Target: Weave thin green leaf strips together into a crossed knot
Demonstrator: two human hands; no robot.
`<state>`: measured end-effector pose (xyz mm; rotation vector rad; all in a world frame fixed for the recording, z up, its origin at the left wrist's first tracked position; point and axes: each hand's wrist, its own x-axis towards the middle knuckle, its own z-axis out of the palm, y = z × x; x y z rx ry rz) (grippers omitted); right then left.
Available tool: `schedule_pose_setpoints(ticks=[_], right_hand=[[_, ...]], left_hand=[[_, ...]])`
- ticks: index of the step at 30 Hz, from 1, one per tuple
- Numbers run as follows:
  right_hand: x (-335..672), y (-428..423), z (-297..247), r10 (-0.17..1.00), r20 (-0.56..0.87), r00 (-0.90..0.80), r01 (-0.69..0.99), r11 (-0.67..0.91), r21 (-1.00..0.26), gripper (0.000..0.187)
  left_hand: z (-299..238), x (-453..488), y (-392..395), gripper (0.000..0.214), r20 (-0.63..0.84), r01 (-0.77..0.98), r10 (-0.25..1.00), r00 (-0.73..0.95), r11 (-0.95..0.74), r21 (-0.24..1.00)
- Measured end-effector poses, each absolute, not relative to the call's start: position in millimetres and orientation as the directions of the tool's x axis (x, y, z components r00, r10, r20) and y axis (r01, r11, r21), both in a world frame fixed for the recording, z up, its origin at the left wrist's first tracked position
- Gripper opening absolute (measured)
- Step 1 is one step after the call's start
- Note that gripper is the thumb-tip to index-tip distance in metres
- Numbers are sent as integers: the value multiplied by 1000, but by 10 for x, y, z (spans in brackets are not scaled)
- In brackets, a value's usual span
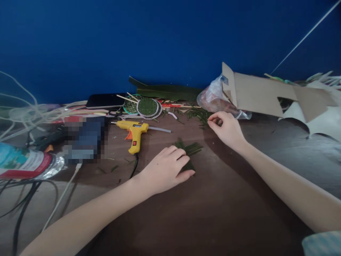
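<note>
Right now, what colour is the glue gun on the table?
The glue gun is yellow, its trigger orange; the head view shows it.

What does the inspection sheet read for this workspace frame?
Surface: dark brown table, bare near the camera, littered at the back.
Job's things: bundle of green strips under the left hand; loose green strips at the right hand; yellow glue gun lying beside.
Clutter: phone, woven discs, plastic bottle, cardboard, plastic bag.
Grippers: left hand flat, fingers over the bundle; right hand pinched at the loose strips.
Cables: black cables and a white cable at left.
Surroundings: blue wall behind.
</note>
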<state>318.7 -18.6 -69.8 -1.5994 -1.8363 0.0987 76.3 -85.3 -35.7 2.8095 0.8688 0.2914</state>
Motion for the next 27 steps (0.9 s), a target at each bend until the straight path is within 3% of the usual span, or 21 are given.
schedule_pose_setpoints(ticks=[6, 10, 15, 20, 27], right_hand=[[3241, -148, -810, 876, 482, -31, 906, 228, -356, 4], [3260, -126, -854, 879, 475, -39, 907, 230, -352, 5], [3256, -111, -858, 904, 426, -26, 908, 200, -368, 9], [3230, -127, -794, 894, 447, 2, 873, 217, -437, 9], [3160, -189, -679, 908, 418, 13, 746, 269, -608, 8]], left_hand=[[-312, 766, -871, 21, 112, 573, 609, 785, -783, 242], [-299, 763, -943, 21, 30, 619, 647, 762, -740, 263], [-218, 777, -1009, 19, -42, 679, 728, 684, -614, 402], [-107, 743, -893, 18, -52, 702, 808, 587, -475, 531], [-210, 631, -704, 12, -18, 740, 847, 532, -455, 495]])
